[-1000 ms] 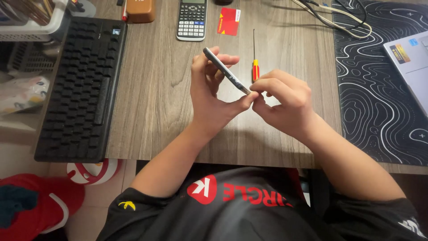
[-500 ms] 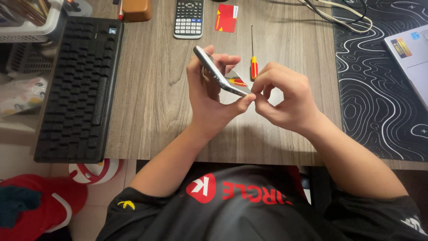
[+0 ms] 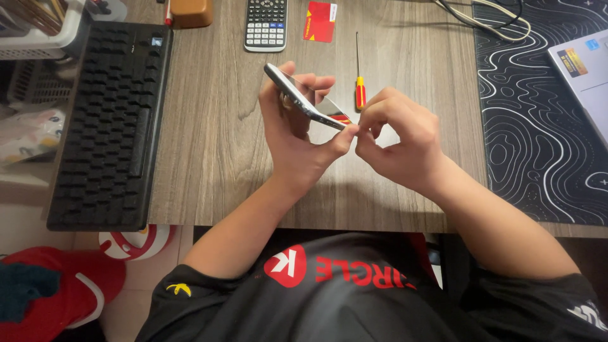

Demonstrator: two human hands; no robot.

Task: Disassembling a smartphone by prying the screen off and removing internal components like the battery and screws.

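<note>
Left hand [image 3: 292,136] clamps slim silver phone [image 3: 303,98] edge-on, right hand [image 3: 400,136] pinched at its lower corner; a slip likely drops it onto the wooden counter [image 3: 215,126].

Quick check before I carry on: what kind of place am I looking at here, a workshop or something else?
Most likely a home or office desk rather than a workshop. A black keyboard and a calculator lie on the wooden desk, with a patterned desk mat and a laptop corner to the right.
</note>
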